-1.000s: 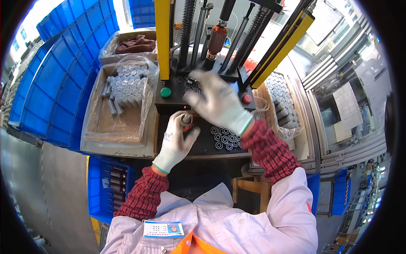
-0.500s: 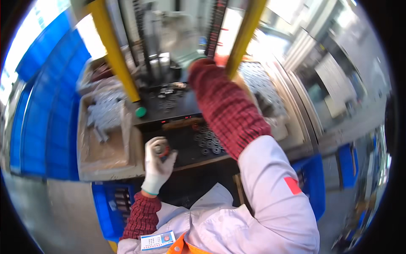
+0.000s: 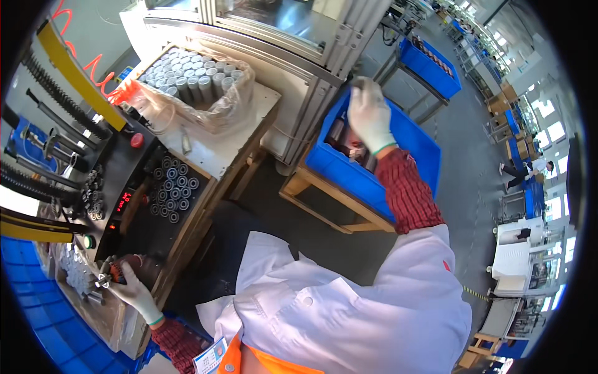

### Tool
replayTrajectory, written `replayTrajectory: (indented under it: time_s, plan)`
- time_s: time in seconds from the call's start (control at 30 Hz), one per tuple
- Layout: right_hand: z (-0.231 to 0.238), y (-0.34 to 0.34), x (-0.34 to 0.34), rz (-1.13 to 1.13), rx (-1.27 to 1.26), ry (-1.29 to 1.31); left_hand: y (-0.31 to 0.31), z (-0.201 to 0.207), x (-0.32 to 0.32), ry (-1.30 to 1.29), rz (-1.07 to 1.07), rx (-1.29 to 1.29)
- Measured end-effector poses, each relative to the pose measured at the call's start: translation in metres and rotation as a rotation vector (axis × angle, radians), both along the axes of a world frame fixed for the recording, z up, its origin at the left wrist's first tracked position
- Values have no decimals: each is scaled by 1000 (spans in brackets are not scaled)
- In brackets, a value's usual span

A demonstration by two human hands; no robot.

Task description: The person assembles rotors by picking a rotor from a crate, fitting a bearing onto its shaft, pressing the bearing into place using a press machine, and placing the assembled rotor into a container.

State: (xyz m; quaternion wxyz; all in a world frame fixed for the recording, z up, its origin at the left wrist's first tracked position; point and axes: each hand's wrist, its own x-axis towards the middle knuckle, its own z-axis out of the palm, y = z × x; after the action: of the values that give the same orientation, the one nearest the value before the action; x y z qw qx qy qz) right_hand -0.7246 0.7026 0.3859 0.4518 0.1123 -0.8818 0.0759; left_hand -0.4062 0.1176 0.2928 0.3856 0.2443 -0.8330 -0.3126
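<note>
My left hand (image 3: pixel 134 293), in a white glove, is closed around a small motor rotor (image 3: pixel 116 272) with copper-orange winding and a bright metal end. It is at the front edge of the black press bench, near a green button (image 3: pixel 88 241). My right hand (image 3: pixel 370 117), also gloved, is over the blue bin (image 3: pixel 405 118) on my right. Its fingers are curled near the far rim, and whatever they hold is hidden. Brown and silver cylindrical parts (image 3: pixel 339 132) lie in that bin, partly covered by the hand.
Several bearing rings (image 3: pixel 175 188) lie on the black tray beside the press. Behind them is a plastic-lined box of grey cylinders (image 3: pixel 199 84). A red button (image 3: pixel 137 140) is on the press base. The bin rests on a wooden stand (image 3: pixel 305 187); another blue bin (image 3: pixel 430 65) is farther off.
The view has swung to the right. My right hand has left the press and is now over the blue bin. My left hand still holds the rotor near the bench edge.
</note>
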Motion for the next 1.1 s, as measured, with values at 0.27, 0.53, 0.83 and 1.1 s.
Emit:
replayTrajectory:
  time_s: [0.27, 0.53, 0.83, 1.1]
  plan:
    - [-177, 253, -23, -264, 513, -1168, -10, -24, -6, 64, 21, 243]
    - [-86, 57, -35, -114, -10, -219, 12, 16, -9, 148, 37, 212]
    - [-9, -441, 21, 1143, 135, -683, 12, 9, -9, 168, -95, 398]
    - [-61, -559, -15, 1081, 244, -465, 20, 16, -1, 86, -64, 255]
